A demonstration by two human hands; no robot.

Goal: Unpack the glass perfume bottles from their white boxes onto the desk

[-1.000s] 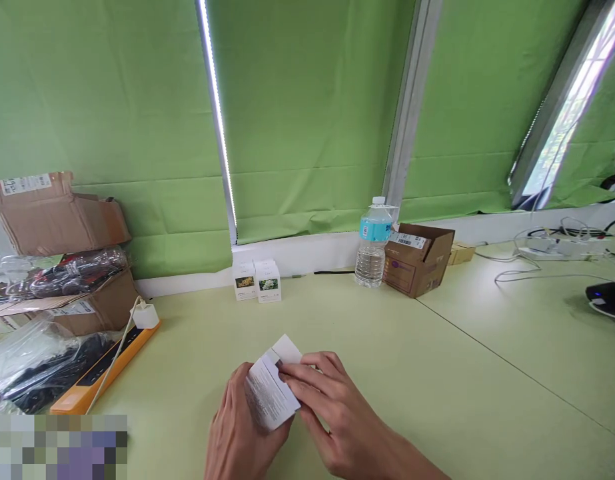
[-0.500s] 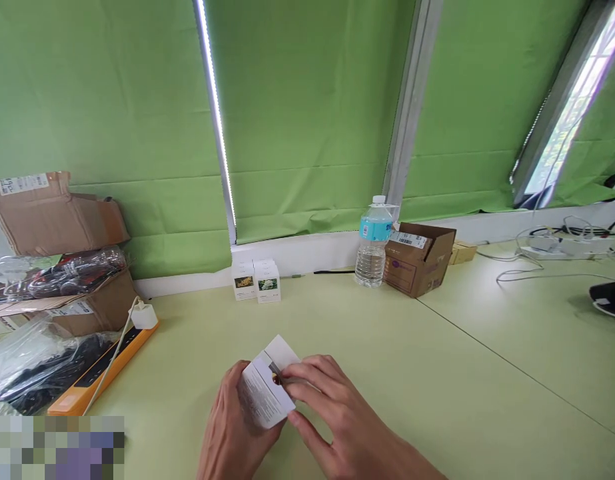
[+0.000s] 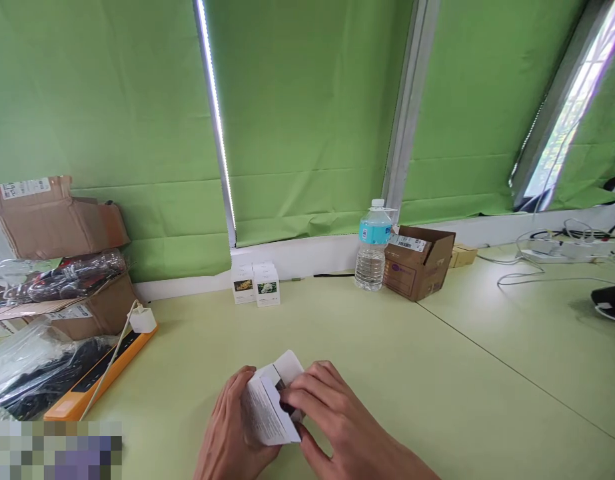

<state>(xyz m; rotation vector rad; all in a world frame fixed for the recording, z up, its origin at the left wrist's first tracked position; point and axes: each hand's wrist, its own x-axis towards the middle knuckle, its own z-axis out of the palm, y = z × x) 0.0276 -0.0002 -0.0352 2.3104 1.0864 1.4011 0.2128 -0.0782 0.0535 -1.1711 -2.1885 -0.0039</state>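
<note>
A small white carton [image 3: 268,412] with fine printed text is tilted above the table at the bottom middle. My left hand [image 3: 232,423] wraps round its left side and holds it. One end of the carton stands open, with a white flap [image 3: 288,365] raised at the back. My right hand [image 3: 332,417] grips the carton's open edge, fingertips at the dark opening and thumb against the lower corner. Something dark shows inside, mostly covered by the fingers, and I cannot make it out.
Several small white cartons [image 3: 268,293] with flower pictures stand by the wall. A water bottle [image 3: 372,257] and an open cardboard box [image 3: 417,263] are farther right. On the left lie an orange power strip [image 3: 104,370], plastic bags and stacked cardboard boxes [image 3: 87,230].
The carton has tipped a little, and its near edge now bends outward. My right fingers have moved deeper into the opening. The amber-dark thing seen inside before is now largely covered.
</note>
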